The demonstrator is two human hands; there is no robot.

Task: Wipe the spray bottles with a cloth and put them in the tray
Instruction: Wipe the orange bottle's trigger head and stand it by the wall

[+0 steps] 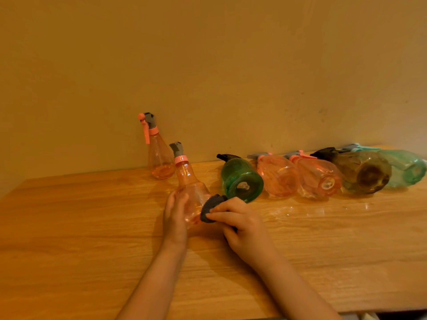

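Standing upright far left by the wall: one pink spray bottle (pixel 159 155). Left hand (pixel 173 215) grips a second pink bottle (pixel 190 192), tilted above the table (pixel 92 227). Right hand (pixel 240 224) pinches a dark cloth (pixel 211 207) against that bottle's right side. Five more bottles (pixel 318 176) lie rightward along the wall.

A: Any writing on the bottles (pixel 240 179)?
B: None that can be read. No labels, brands or numbers show on them.
A: The table (pixel 92 227) or the wall (pixel 208 65)?
B: No text or signs there either.
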